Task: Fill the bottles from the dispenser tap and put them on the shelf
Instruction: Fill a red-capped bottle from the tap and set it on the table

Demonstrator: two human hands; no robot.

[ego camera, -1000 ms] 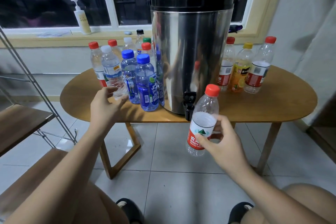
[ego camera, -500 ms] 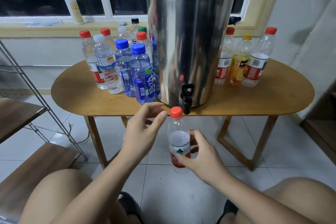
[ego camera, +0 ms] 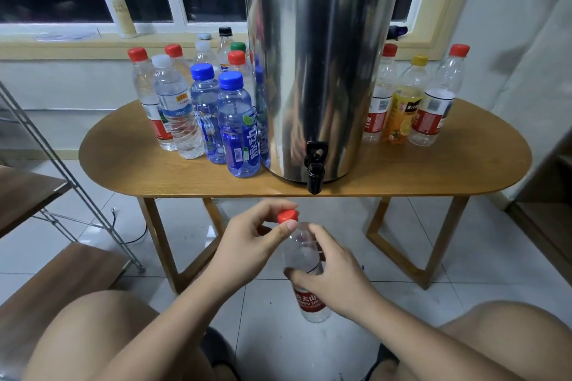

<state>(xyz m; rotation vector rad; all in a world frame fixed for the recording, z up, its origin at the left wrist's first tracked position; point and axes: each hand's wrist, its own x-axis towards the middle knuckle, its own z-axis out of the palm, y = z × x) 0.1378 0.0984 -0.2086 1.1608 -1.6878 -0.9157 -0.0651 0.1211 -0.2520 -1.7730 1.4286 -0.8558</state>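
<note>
The left hand (ego camera: 247, 235) pinches the red cap (ego camera: 288, 215) between thumb and fingertips. Just right of it, the right hand (ego camera: 334, 275) is wrapped round the middle of the bottle (ego camera: 311, 303), which is held in the air below and in front of the dispenser (ego camera: 315, 77), lower than the table edge. The bottle looks empty, so the step in hand is most likely unscrewing the cap before filling. To do it well, the right hand should hold the thin plastic firmly without crushing it. The left should turn only the cap and keep it in the fingers for closing afterwards. The open neck then wants bringing straight up under the tap (ego camera: 314, 164) at the dispenser's foot, so nothing runs onto the floor (ego camera: 483, 257). Far left of the dispenser stands the shelf (ego camera: 62, 275), wooden boards on a slanted metal frame, within easy reach. The oval wooden table (ego camera: 433, 170) carries the dispenser in its middle. A cluster of bottles (ego camera: 238, 124) with red, white and blue caps stands just left of the dispenser, and three bottles (ego camera: 405, 102) stand just right of it, two red-capped and one yellow-capped. Behind and left of the dispenser, a pump bottle (ego camera: 119, 6) stands on the sill below a dark window. The floor is pale glossy tile, likely slippery if wet.
</note>
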